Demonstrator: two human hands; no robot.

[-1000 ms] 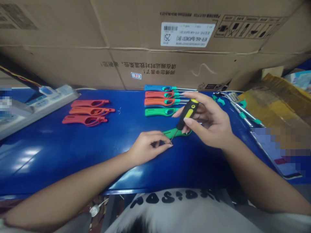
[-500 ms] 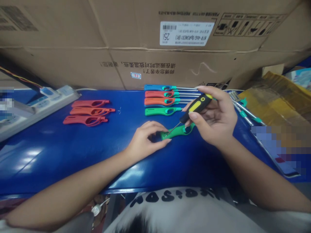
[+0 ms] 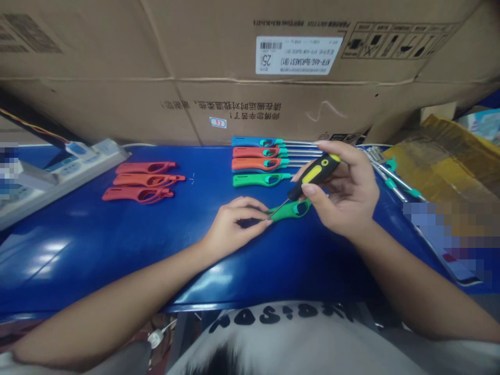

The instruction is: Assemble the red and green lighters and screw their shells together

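Observation:
My left hand (image 3: 238, 225) is shut on the near end of a green plastic lighter body (image 3: 291, 211), which lies almost flat above the blue table (image 3: 117, 260). My right hand (image 3: 344, 190) grips a screwdriver with a black-and-yellow handle (image 3: 317, 174). Its thin metal shaft (image 3: 281, 208) slants down, and the tip meets the lighter close to my left fingertips. Those fingers hide the lighter's end. In a row beyond the hands lie several finished-looking lighters, the closest a green one (image 3: 260, 180).
Three loose red-orange lighter shells (image 3: 142, 181) lie on the table's left, below a white power strip (image 3: 68, 166). Metal rods with teal fittings (image 3: 394, 177) lie at the right. A large cardboard box (image 3: 234, 67) stands along the far edge.
The lighter has turned slightly in my left hand, and my left fingers have closed further around its end. The screwdriver tip stays on it.

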